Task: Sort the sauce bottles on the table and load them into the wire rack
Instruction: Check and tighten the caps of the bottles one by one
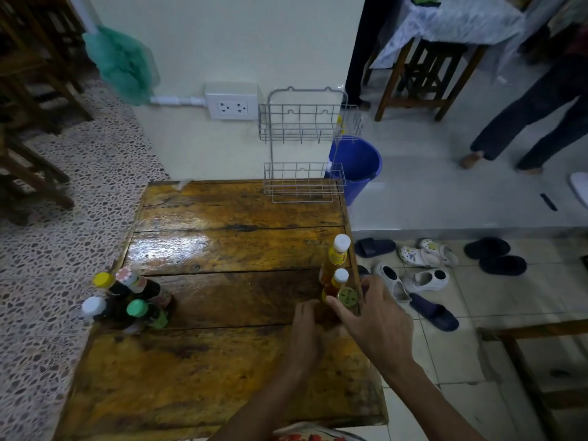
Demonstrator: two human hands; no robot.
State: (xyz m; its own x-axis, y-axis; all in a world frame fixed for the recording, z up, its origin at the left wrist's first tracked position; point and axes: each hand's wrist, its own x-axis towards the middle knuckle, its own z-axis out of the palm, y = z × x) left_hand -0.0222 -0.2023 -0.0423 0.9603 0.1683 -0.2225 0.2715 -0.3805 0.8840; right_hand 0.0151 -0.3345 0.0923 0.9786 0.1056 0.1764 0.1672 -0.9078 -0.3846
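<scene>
Two clusters of sauce bottles are seen on the glossy, worn wooden plank table (222,249). At the right edge of the frame's centre, a tall amber bottle with a white cap and yellow label (335,259) is stood upright, its long axis vertical and its cap tilted slightly toward the top of the frame. Just below it, a shorter amber bottle with a white cap (337,283) is also upright, and a bottle with a yellow-green flip cap (346,296) is touched by the right hand (372,319), whose fingers are spread and curved around that cap. The left hand (307,329) is curled low beside the same bottles; what it grips cannot be told, as the area is blurred.

At the lower left of the table, four dark sauce bottles (127,300) are grouped tightly, capped in yellow, pink-white, white and green, all leaning toward the left in this wide view.

At the table's far edge, upper centre, a two-tier white wire rack (305,148) is stood against the pale wall, both baskets holding nothing visible. A white double socket (232,103) is mounted left of it, a blue plastic bucket (359,167) is set behind it, and sandals (423,275) are scattered on the tiled floor at right.
</scene>
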